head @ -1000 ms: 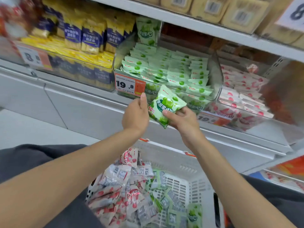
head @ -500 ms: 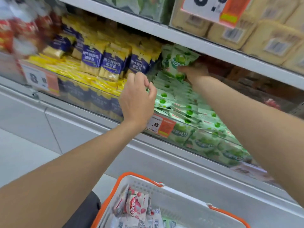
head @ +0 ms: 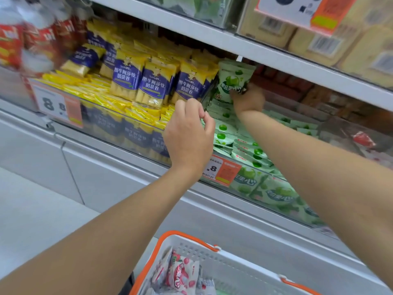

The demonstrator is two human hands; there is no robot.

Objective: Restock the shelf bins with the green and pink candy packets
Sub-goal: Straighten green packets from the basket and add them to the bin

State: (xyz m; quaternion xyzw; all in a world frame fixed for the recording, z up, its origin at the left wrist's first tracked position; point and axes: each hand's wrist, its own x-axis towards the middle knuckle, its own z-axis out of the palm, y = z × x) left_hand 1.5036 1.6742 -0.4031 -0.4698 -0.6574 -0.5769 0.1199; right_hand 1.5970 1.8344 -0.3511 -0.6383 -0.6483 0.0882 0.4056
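My right hand [head: 247, 99] reaches deep into the clear bin of green candy packets [head: 251, 150] and grips one green packet [head: 231, 81], held upright at the bin's back left corner. My left hand [head: 189, 135] hovers over the bin's front left corner with fingers loosely curled, holding nothing. Pink packets [head: 180, 275] lie in the white basket with an orange rim [head: 187, 238] below me. A pink packet [head: 362, 139] shows blurred in the bin to the right.
A bin of yellow and blue snack packs [head: 146, 86] stands left of the green bin. Price tags [head: 221, 170] hang on the bin fronts. A shelf board [head: 276, 56] runs close above the bins, with tan boxes [head: 319, 39] on it.
My right hand carried the green packet from in front of the bin up to its back corner. My left hand let go of it and stayed near the front. The view moved closer and left.
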